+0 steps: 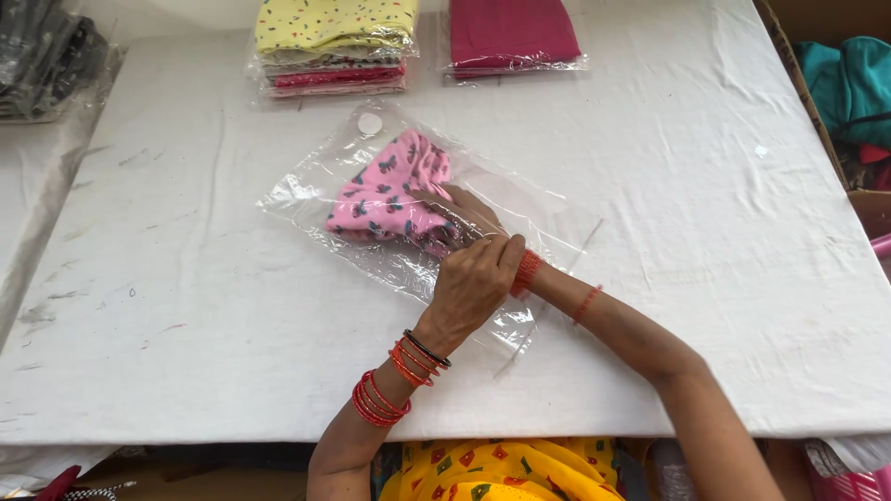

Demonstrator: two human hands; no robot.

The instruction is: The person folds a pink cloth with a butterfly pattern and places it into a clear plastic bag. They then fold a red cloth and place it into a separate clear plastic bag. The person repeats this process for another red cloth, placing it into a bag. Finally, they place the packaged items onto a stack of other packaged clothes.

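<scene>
L hand (475, 283) pinches the clear bag (311, 186) edge; R hand (464, 215) is inside it, fingers pressed on the folded pink cloth (390, 190). Bag lies mid worktop (186, 278); packed stacks (329, 46) at far edge.

A single head-worn camera looks steeply down from the near edge of a white table (186, 306), facing toward twelve o'clock, close enough that the person's forearms enter from six o'clock and fill the lower middle of the frame. The far table edge with stacked bagged garments (332, 46) sits at twelve o'clock, a cardboard box (817, 102) shows at two o'clock, and the tabletop runs out of frame at nine o'clock; no second view shares the scene
</scene>
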